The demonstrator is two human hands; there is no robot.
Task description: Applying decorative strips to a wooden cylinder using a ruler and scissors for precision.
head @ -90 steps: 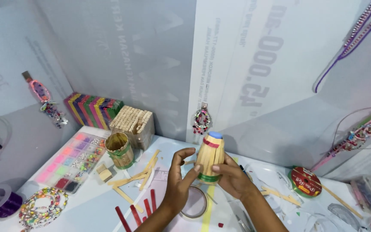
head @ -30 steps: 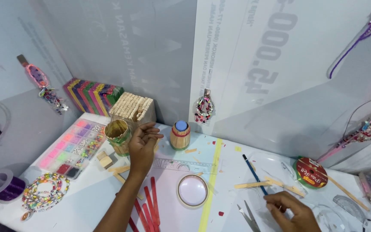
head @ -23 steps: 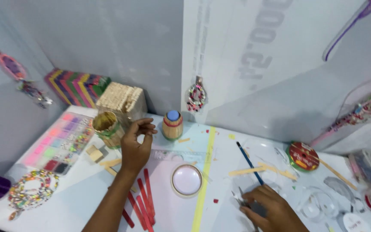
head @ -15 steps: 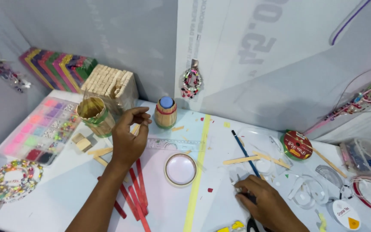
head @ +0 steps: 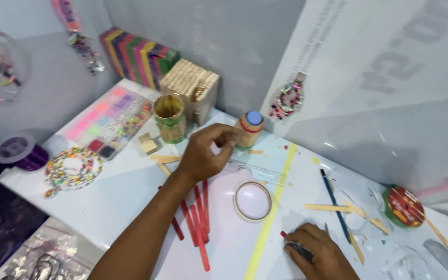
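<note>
My left hand (head: 201,157) hovers over the white table with its fingers curled together and nothing visible in them. Its fingertips are just left of a small barrel-shaped craft-stick vessel (head: 248,129) with a blue top, which stands upright. Several red craft sticks (head: 197,220) lie below the wrist. A clear ruler (head: 252,171) lies right of the hand. My right hand (head: 318,254) rests low at the front, its fingers closed over a dark tool (head: 297,248) with a red end.
A tape roll (head: 252,200) and a long yellow strip (head: 271,215) lie between the hands. A stick cup (head: 170,118), stick box (head: 192,88), bead tray (head: 111,123) and bead ring (head: 71,168) sit left. A blue pencil (head: 333,196), plain sticks and a red tin (head: 403,206) lie right.
Both hands let go of the stick vessel, which now stands at the back. My left hand stayed beside it with fingers closing. My right hand dropped to the front right onto the dark tool.
</note>
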